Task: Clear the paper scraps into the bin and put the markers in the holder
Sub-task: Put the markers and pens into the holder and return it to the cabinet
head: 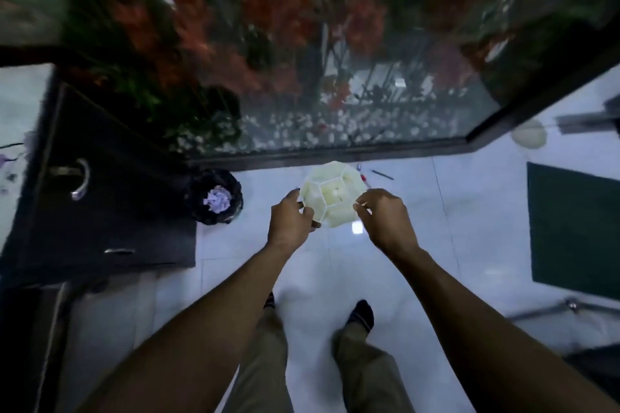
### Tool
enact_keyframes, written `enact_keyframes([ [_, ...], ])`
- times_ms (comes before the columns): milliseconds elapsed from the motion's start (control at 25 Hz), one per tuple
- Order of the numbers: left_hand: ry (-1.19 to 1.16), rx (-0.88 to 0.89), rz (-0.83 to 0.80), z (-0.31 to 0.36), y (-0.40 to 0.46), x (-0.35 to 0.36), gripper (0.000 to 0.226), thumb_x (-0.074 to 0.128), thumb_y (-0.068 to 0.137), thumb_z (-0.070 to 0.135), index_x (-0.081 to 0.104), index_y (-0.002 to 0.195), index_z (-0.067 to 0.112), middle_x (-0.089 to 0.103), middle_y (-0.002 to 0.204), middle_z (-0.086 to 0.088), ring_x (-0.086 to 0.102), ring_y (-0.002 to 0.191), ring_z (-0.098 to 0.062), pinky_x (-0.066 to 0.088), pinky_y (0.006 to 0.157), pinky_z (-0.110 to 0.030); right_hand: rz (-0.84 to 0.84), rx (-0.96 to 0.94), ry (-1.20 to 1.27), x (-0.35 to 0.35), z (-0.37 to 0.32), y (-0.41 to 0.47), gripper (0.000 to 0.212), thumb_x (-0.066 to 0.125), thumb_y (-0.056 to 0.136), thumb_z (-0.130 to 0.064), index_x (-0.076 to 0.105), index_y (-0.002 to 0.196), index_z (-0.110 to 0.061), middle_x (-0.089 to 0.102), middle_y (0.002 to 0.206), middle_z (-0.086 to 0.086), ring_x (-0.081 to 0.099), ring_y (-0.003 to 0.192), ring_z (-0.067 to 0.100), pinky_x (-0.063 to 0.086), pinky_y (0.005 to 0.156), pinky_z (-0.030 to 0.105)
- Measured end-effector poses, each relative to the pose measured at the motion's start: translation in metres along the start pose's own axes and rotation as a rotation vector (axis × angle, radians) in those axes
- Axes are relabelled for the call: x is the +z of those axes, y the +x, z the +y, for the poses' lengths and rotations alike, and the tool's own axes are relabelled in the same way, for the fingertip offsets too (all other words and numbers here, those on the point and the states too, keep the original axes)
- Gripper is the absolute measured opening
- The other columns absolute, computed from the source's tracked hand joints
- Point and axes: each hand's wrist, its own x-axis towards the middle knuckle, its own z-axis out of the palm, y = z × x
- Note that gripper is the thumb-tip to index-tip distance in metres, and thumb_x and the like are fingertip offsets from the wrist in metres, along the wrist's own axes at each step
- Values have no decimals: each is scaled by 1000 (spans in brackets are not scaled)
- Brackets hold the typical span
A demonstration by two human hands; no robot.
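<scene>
I stand over a white tiled floor and hold a pale, multi-compartment holder (330, 196) in front of me. My left hand (292, 220) grips its left rim and my right hand (382, 218) pinches its right rim. A black bin (214, 196) with crumpled paper scraps (218, 200) inside stands on the floor to the left. A dark marker (382, 174) lies on the floor beyond the holder, with a small reddish item (364, 178) beside it, too blurred to identify.
A dark cabinet (100, 198) with metal handles stands at the left. A glass panel (335, 94) with plants and white pebbles behind it runs across the far side. A dark green mat (577, 231) lies at the right. My feet (360, 315) are below.
</scene>
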Motion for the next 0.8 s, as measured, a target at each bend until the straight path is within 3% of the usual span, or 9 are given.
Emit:
enact_keyframes([
  [280,237,-24,-118,-99,123,63,44,51,93,2,57,136,13,62,123,-8,76,75,-29,64,73,-43,0,236,111,145,87,19,14,67,94,-28,67,97,-14,71,99,5,70,86,21,55,74,32],
  [520,315,41,-158,-209,249,140,41,51,85,8,63,124,14,69,110,-12,75,78,-35,64,73,-46,-36,348,106,281,189,70,23,69,90,-27,51,99,-15,68,89,7,65,84,27,52,70,34],
  [680,389,67,-226,-287,340,203,42,51,76,14,64,115,10,76,92,-15,76,76,-33,64,74,-45,-136,377,28,364,270,112,39,70,83,-25,43,109,-14,64,89,11,59,82,34,43,62,34],
  [800,400,106,-267,-325,396,246,39,52,74,13,64,111,8,75,85,-17,76,71,-32,64,69,-46,-193,388,23,403,323,148,62,76,78,-22,37,126,-16,66,92,14,61,84,33,48,64,37],
])
